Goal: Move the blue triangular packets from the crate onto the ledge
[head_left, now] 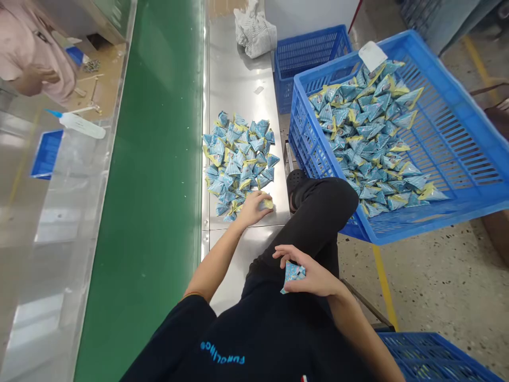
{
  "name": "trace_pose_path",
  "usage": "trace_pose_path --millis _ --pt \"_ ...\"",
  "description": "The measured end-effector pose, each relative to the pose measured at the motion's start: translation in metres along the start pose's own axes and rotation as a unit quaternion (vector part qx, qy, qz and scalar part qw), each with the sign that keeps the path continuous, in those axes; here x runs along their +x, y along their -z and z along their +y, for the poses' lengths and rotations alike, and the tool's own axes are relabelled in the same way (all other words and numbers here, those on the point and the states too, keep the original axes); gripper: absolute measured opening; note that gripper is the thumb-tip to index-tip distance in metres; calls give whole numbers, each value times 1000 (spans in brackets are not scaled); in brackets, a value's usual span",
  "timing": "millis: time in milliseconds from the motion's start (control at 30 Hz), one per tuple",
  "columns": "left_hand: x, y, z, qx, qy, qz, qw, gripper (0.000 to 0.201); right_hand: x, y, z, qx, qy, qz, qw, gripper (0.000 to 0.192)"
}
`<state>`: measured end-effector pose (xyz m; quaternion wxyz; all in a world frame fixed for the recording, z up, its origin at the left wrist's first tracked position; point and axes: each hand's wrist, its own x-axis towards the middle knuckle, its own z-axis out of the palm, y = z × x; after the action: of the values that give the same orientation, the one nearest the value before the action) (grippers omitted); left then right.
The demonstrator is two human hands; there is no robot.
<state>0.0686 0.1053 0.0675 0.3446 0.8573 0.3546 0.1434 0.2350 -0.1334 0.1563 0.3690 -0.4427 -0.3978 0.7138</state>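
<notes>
co-worker: a person in a pink sleeve (24, 53) is standing at far top left, hand (34, 79) curled near the chest, behind the steel counter.
bottle: white squeeze bottle (79, 124) with blue tip is lying on its side on the left counter, near a small blue tray (45, 154).
belt: green conveyor belt (155, 185) is running top to bottom, nothing lying on it.
steel table: steel table (238, 79) is sitting just right of the belt; crumpled striped cloth (254, 32) is lying at its far end.
pile: heap of blue-and-yellow triangular packets (238, 162) is lying on the table mid-frame.
left hand: left hand (252, 208) is reaching to the pile's near edge, fingers curling loosely over one packet (267, 203), touching it; whether it is fully gripping it, cannot tell.
right hand: right hand (308, 273) is resting over the lap, fingers closing around a blue packet in hand (293, 273), pinching it.
knee: black-trousered knee (322, 212) is sticking up between table and crate.
crate: big blue crate (457, 132) is tilting at right, holding many more packets (369, 138) and a white card (371, 54); a second blue crate (310, 53) is standing behind it, another (429, 355) at bottom right.
</notes>
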Motion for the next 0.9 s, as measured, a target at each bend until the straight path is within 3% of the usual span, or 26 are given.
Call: trace_pose_path --millis 100,200,300,367,467,567,633,700,767,833,900 --pt "43 -13 0 94 -4 -106 990 32 2 2 -1 -33 -13 8 999 77" --pt "78 -20 1 197 12 -187 962 36 2 1 0 -47 -12 12 999 76" --pt "92 -25 0 266 39 -225 936 35 -1 -1 2 -47 -10 22 999 74" --pt "89 -25 -2 283 42 -219 933 32 -2 -2 4 -43 -14 22 999 74" --pt "69 -17 -6 249 41 -137 958 33 -4 -2 5 -36 -12 23 999 73" --pt "25 4 2 129 52 31 990 31 -3 -1 4 -24 21 54 998 66" --pt "-15 20 20 11 34 129 991 33 0 -1 1 -6 61 110 992 57" --pt "-58 29 46 -104 -38 141 984 42 8 -4 -2 35 104 189 976 54" --pt "-92 28 77 -160 -145 101 971 60 18 -10 -6 92 138 263 950 57" --pt "-111 19 104 -188 -210 83 956 79 28 -18 -10 143 159 301 929 60" --pt "-113 8 121 -214 -214 89 949 86 35 -25 -13 166 169 304 923 60"
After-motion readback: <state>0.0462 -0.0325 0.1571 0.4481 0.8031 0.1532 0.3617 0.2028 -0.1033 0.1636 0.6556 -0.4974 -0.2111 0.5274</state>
